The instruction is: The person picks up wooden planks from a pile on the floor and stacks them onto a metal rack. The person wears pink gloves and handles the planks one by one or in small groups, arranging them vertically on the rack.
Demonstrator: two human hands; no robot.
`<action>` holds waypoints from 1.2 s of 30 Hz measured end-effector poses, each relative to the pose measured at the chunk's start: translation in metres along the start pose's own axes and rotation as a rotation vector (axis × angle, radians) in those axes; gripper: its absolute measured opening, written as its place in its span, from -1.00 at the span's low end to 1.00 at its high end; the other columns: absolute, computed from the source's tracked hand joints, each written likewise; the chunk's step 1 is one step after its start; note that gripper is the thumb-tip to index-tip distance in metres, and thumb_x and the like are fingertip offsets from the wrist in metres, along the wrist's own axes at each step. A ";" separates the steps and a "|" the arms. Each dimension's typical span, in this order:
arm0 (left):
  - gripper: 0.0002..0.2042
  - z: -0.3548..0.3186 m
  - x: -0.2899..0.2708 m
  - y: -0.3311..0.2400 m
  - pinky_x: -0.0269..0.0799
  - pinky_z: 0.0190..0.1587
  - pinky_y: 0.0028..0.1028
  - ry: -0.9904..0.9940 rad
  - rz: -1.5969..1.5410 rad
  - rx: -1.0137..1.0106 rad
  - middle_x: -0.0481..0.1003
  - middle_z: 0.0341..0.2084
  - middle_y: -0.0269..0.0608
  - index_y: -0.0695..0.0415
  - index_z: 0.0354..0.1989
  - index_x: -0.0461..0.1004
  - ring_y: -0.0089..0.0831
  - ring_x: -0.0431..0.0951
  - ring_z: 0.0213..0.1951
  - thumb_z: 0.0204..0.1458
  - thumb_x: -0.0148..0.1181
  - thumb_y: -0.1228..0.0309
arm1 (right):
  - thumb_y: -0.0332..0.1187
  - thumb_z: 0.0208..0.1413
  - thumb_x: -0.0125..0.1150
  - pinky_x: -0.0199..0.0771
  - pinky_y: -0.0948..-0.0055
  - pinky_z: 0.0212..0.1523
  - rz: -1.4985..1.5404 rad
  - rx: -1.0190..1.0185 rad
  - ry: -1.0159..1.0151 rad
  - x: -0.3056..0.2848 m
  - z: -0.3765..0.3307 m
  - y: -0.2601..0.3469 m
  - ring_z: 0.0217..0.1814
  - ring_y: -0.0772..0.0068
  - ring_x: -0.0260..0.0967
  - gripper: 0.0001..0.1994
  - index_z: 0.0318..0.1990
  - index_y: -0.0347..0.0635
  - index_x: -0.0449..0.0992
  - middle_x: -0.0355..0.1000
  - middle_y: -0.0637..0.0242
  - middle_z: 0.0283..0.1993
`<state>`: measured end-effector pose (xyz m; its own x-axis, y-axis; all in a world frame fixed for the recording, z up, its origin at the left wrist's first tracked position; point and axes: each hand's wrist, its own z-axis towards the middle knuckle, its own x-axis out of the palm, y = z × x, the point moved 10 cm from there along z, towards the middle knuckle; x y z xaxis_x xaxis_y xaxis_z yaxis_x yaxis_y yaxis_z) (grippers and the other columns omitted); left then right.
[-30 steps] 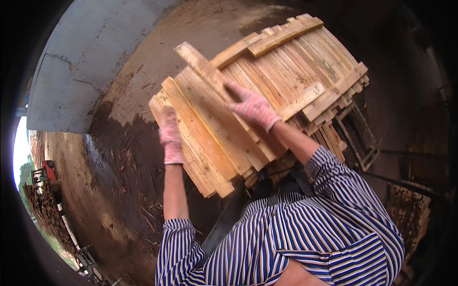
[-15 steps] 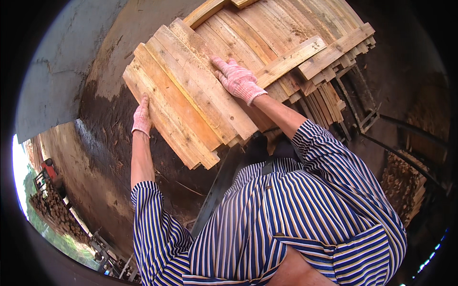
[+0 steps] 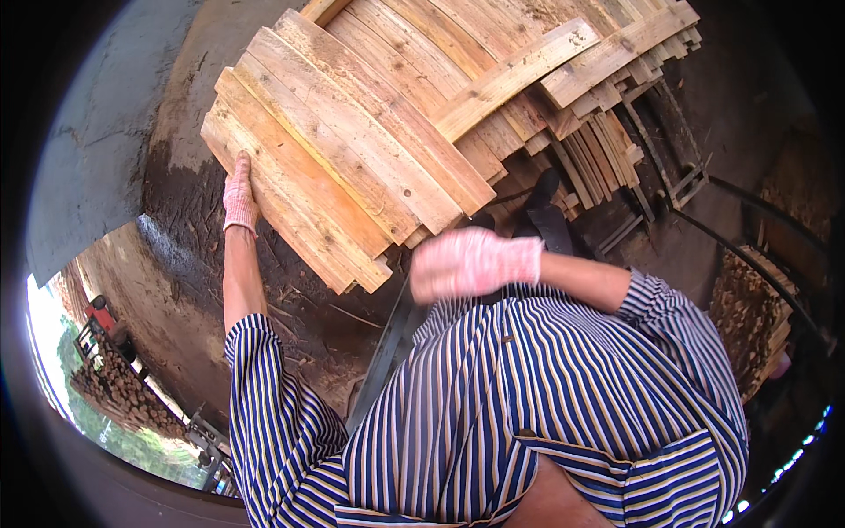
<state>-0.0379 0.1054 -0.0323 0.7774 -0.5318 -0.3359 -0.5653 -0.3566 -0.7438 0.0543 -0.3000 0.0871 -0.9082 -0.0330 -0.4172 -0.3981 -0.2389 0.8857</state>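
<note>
A row of light wooden boards (image 3: 326,145) lies side by side on top of a stack, their near ends uneven. My left hand (image 3: 239,195), in a pink-and-white knit glove, is closed on the outer edge of the leftmost board (image 3: 255,189). One of its digits runs along the board's side; the others are mostly hidden. My right hand (image 3: 471,264), gloved the same way, is off the boards, in front of my body and just short of their near ends. Motion smears its fingers, and nothing shows clearly in it.
Two crosspieces (image 3: 519,79) lie across the boards further right. Below them, more boards (image 3: 598,158) sit beside a metal frame (image 3: 678,158). A wood pile (image 3: 748,326) stands at the right. Bark scraps litter the dark ground (image 3: 290,317). Far left, a red vehicle (image 3: 101,314) stands near stacked logs (image 3: 132,392).
My right hand has come off the boards and swung back toward my body. My left hand stays at the outer edge. The boards appear slightly higher and further left in view.
</note>
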 end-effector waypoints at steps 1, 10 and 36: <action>-0.17 -0.003 -0.003 -0.002 0.50 0.18 -0.07 0.011 -0.035 -0.024 0.38 0.22 0.14 0.28 0.34 0.24 -0.06 0.50 0.16 0.07 0.37 -0.09 | -0.02 0.30 0.10 0.53 0.25 0.11 0.418 0.258 0.355 0.065 -0.014 -0.013 0.14 0.22 0.49 -0.60 0.05 -0.10 0.59 0.54 0.21 0.04; -0.40 -0.021 0.029 -0.010 0.20 0.40 -0.25 0.051 -0.054 -0.034 0.25 0.38 -0.13 0.21 0.41 0.22 -0.25 0.27 0.35 0.32 0.08 0.11 | -0.08 0.31 0.06 0.41 0.21 0.17 0.533 0.185 0.297 0.125 0.009 -0.059 0.13 0.11 0.47 -0.62 0.10 -0.07 0.60 0.56 0.15 0.08; -0.35 -0.251 0.441 0.296 0.34 0.23 -0.25 0.501 0.814 -0.242 0.48 0.17 -0.05 0.36 0.26 0.36 -0.17 0.46 0.17 0.30 0.05 -0.04 | 0.06 0.20 0.05 0.38 0.18 0.26 0.686 2.148 -1.097 0.135 -0.649 -0.378 0.32 -0.07 0.31 -0.45 0.18 -0.14 0.35 0.35 -0.11 0.23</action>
<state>0.0682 -0.4271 -0.2555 -0.0490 -0.9286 -0.3678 -0.9605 0.1448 -0.2375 0.1662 -0.8441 -0.4359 -0.3547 0.7679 -0.5334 0.9073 0.4204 0.0018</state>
